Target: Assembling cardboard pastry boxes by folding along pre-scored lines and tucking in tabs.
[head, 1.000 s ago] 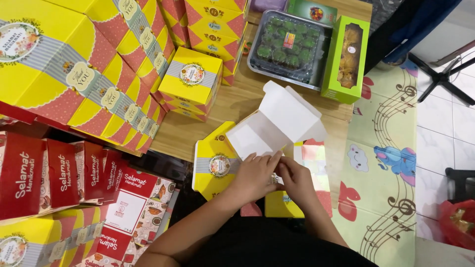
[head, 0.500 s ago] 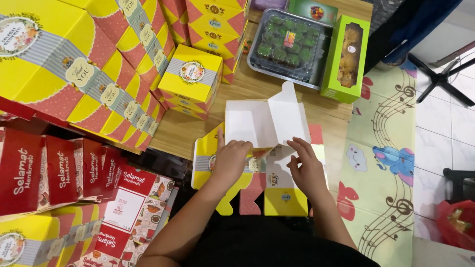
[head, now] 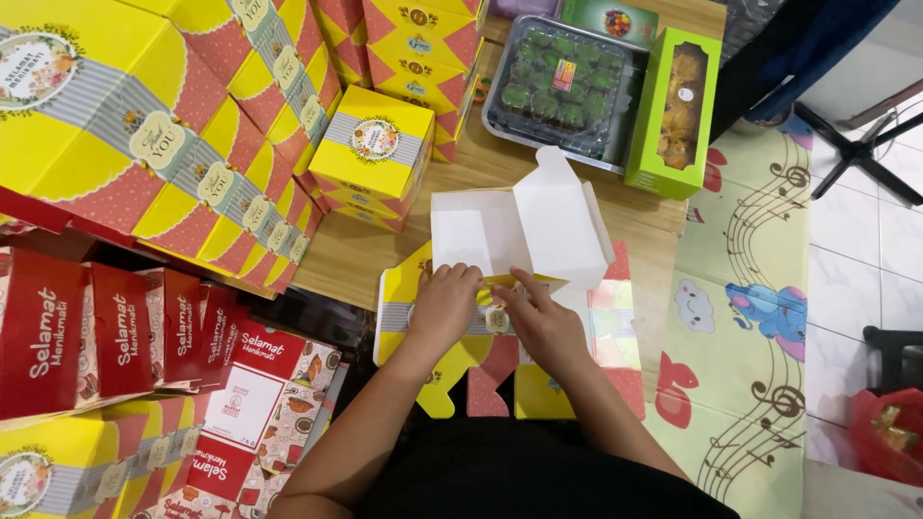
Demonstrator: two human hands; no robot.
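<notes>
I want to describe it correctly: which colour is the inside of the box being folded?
White, seen in the head view: the box's raised inner panels are plain white.

We look down on a low wooden table (head: 538,207) set beside a pale green play mat (head: 760,317) printed with music notes and a cartoon elephant. White floor tiles (head: 865,221) run along the right, where the black legs of a chair base (head: 860,149) spread out. Stacks of yellow-and-red boxes (head: 192,144) crowd the left, and flat red cartons (head: 106,327) sit below them under even, soft light.
</notes>
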